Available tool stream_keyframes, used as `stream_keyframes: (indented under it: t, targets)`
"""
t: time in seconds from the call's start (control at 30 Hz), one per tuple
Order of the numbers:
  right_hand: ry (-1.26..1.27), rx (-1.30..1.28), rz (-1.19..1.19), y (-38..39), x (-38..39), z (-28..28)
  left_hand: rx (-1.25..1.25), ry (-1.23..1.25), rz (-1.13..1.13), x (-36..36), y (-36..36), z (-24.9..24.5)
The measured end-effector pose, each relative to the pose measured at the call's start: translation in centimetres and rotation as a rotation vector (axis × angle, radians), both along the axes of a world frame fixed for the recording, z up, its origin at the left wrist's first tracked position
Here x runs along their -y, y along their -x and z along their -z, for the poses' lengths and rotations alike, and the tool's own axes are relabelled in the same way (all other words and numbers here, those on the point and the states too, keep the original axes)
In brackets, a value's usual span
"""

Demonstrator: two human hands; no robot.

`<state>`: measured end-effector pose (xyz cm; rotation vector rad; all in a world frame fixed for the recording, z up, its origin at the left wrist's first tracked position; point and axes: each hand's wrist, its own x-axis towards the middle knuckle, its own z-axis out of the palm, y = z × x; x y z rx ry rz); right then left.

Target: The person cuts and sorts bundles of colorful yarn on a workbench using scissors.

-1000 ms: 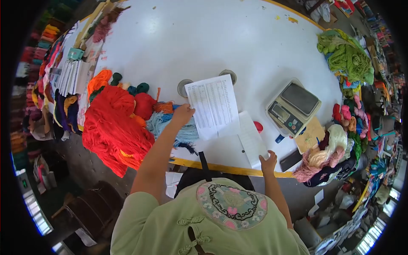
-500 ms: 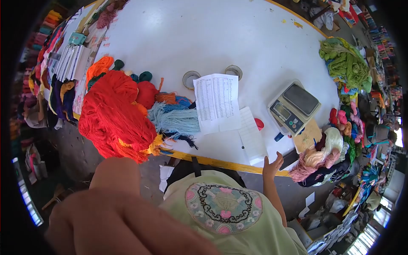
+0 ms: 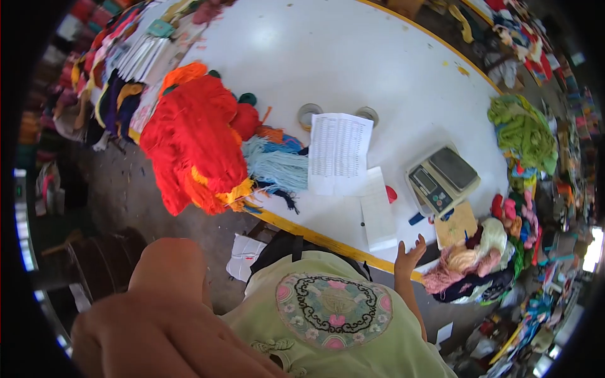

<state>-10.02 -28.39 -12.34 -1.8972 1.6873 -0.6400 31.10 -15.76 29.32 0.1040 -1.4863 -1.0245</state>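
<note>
Change, 1 s span: the left hand [image 3: 161,318] is off the printed sheet [image 3: 339,152], where it rested 1 s ago. It now sits right up against the lens, filling the lower left of the view, blurred. I cannot tell whether it is open or closed; nothing shows in it.

The right hand [image 3: 409,253] has lifted off the paper slip [image 3: 379,217]. Its fingers are spread, it holds nothing, and it hovers at the near yellow edge of the bench [image 3: 328,57].

Hands are well apart.

Judgement: both papers are released and the paperwork is momentarily unattended. The printed sheet lies flat, forward and left of the right hand, unmoved on the bench. The slip lies just ahead of the right hand's fingertips, overlapping the sheet's lower right corner.

Surroundings:
1. Scale [image 3: 442,179], forward and slightly right of the right hand, pan empty.
2. Brown card [image 3: 457,225], just right of that hand; pink and cream yarn [image 3: 469,259] beyond it.
3. Pale blue yarn [image 3: 277,167], touching the sheet's left edge; red yarn [image 3: 195,135] further left, hanging over the bench edge.
4. 2 tape rolls [image 3: 309,115], just past the sheet's far edge.
5. Green yarn [image 3: 523,132], far right.

Obstruction: the raised left hand hides the lower left of the view. The path from the right hand to both papers is open.
</note>
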Motion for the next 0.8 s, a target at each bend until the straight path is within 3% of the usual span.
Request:
stream_keyframes:
  t: [0.33,0.43,0.5,0.53,0.6,0.67,0.73,0.8]
  targets:
    - [-0.111,0.164,-0.154,-7.1,4.9,-1.3,0.072,0.143,-0.451,-8.0,1.0,-1.4]
    - [-0.121,0.23,-0.238,-12.5,4.9,-3.3,0.079,0.185,-0.698,-10.5,-1.1,-1.0]
    - [-0.16,0.404,-0.298,-15.7,5.0,-3.4,0.08,0.175,-0.993,-12.0,-3.6,0.3]
    - [-0.193,0.373,-0.348,-18.4,4.5,-4.9,0.093,0.135,-1.167,-12.6,-5.0,1.4]
    - [-0.267,0.31,-0.435,-24.0,2.9,-8.3,0.211,-0.148,-1.531,-13.7,-10.3,4.2]
    - [-0.278,0.334,-0.588,-30.2,1.0,-10.9,0.685,-0.51,-1.734,-16.2,-18.6,10.6]
    - [-0.293,0.354,-0.776,-36.7,-0.9,-12.9,0.917,-0.865,-1.784,-17.2,-23.9,17.0]
    - [-0.285,0.361,-0.944,-43.5,-2.8,-14.9,0.916,-0.98,-1.749,-18.4,-28.2,22.9]
